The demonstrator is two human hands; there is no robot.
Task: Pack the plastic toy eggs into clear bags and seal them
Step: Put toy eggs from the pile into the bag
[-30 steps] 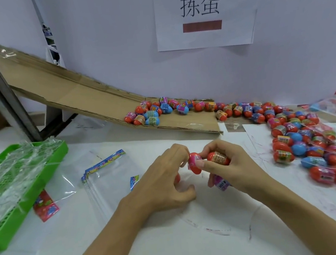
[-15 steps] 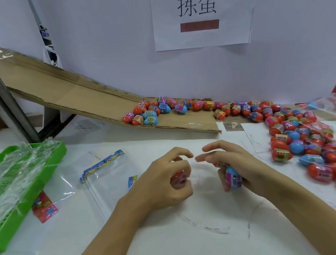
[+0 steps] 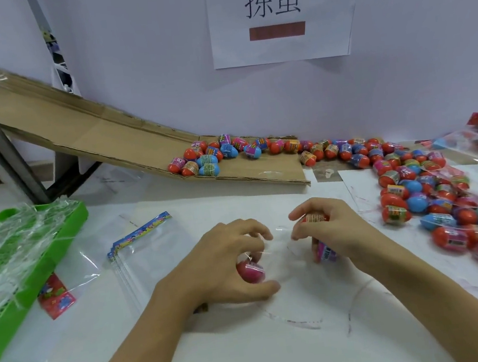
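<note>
Loose eggs (image 3: 414, 180) beside hands (image 3: 272, 254), perhaps bagged.

I'm looking at a small packing station, a workshop bench more than a home: a white tabletop (image 3: 250, 353) set against a plain wall, with a printed paper sign (image 3: 279, 17) taped above its far edge. A cardboard chute (image 3: 103, 136) slopes down from the far left corner, toy eggs (image 3: 415, 188) are heaped along the right edge, and a stack of clear bags (image 3: 150, 249) lies beside a green basket (image 3: 0, 338) at the left edge.
</note>
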